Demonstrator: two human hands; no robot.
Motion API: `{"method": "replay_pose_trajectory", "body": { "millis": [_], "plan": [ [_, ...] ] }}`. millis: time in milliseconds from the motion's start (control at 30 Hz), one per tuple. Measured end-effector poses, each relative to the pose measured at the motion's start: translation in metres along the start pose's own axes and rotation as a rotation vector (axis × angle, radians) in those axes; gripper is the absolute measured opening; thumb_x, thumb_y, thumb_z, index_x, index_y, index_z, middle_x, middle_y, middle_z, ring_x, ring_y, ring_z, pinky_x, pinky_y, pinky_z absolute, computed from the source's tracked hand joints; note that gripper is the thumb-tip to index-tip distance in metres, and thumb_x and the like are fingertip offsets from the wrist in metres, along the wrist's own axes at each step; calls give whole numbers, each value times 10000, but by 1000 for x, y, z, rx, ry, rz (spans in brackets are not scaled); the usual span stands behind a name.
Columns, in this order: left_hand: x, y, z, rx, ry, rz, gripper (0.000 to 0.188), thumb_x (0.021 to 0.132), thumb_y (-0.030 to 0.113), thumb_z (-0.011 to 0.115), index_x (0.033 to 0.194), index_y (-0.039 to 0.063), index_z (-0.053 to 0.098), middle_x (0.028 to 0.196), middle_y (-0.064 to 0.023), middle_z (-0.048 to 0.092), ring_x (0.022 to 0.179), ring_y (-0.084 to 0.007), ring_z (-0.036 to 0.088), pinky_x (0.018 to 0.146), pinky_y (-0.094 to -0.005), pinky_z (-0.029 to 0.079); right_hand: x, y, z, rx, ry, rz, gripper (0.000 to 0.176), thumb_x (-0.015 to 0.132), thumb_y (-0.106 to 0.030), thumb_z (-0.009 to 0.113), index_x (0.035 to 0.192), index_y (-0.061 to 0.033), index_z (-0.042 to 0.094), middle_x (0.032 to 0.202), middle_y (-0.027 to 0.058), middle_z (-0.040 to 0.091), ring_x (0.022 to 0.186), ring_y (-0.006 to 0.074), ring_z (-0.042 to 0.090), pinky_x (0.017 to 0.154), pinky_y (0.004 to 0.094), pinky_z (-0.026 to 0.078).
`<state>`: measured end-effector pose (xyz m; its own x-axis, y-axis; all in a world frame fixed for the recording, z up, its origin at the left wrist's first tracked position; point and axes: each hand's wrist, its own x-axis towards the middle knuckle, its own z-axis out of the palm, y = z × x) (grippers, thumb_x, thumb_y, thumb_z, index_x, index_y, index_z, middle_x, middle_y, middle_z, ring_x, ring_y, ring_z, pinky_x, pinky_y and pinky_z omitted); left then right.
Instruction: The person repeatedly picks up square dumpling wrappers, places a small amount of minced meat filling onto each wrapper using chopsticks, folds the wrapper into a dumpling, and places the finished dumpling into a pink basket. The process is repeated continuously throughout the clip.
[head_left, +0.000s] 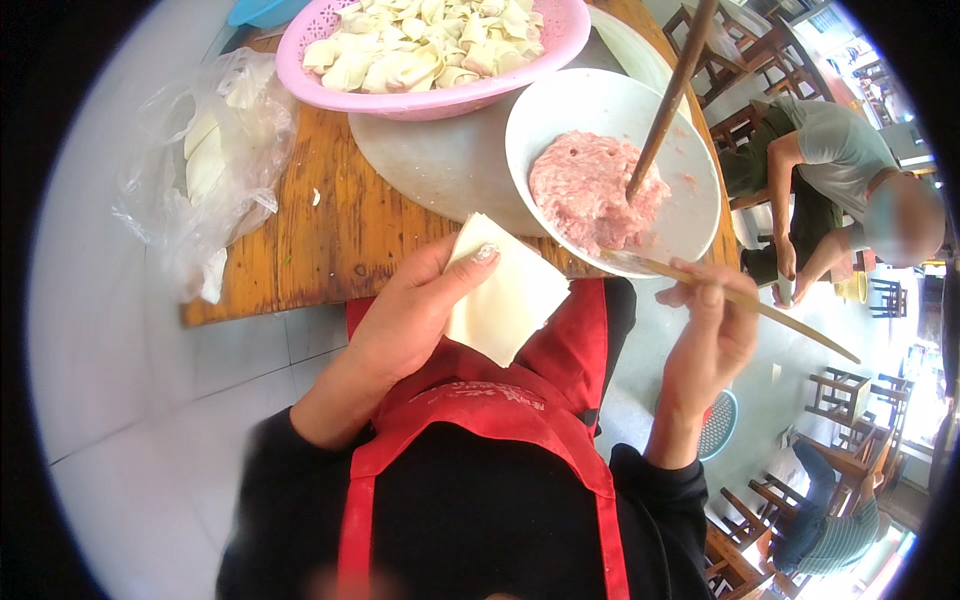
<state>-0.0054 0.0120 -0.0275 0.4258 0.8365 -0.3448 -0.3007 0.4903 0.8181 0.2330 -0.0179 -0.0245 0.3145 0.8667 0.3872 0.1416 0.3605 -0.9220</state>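
In my left hand (420, 300) rests a stack of square dough wrappers (510, 292), the thumb pressed on its top sheet. My right hand (712, 322) grips a thin bamboo stick (772, 313), whose flat tip touches the near edge of the minced meat (592, 184). This pink meat lies in a white bowl (694, 217) at the table's right side. A thicker brown wooden stick (671, 97) stands slanted in the meat. Beyond the bowl, a pink perforated basket (330, 86) holds many folded wontons (420, 45).
A clear plastic bag (247, 150) with more wrappers (206, 154) lies at the left of the wooden table (322, 247). Under bowl and basket is a round grey board (427, 161). One person (832, 157) sits at the right, another (832, 525) farther off, among wooden stools (840, 397).
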Motion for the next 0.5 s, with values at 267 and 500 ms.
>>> {"method": "replay_pose_trajectory", "body": {
  "millis": [267, 500],
  "plan": [
    [-11, 8, 20, 119, -258, -18, 431, 929, 104, 485, 1326, -50, 421, 1231, -119, 563, 1103, -179, 560, 940, -300, 449, -5, -8, 11, 346, 84, 21, 182, 971, -185, 504, 999, -6, 512, 848, 111, 588, 689, 160, 568, 599, 280, 462],
    [-21, 13, 26, 242, -321, 130, 415, 912, 90, 488, 1313, -11, 447, 1147, -88, 571, 1032, -130, 547, 893, -278, 447, 4, -22, 24, 219, -63, 27, 150, 933, -111, 568, 964, 30, 526, 853, 122, 601, 633, 165, 575, 598, 260, 475]
  ]
}}
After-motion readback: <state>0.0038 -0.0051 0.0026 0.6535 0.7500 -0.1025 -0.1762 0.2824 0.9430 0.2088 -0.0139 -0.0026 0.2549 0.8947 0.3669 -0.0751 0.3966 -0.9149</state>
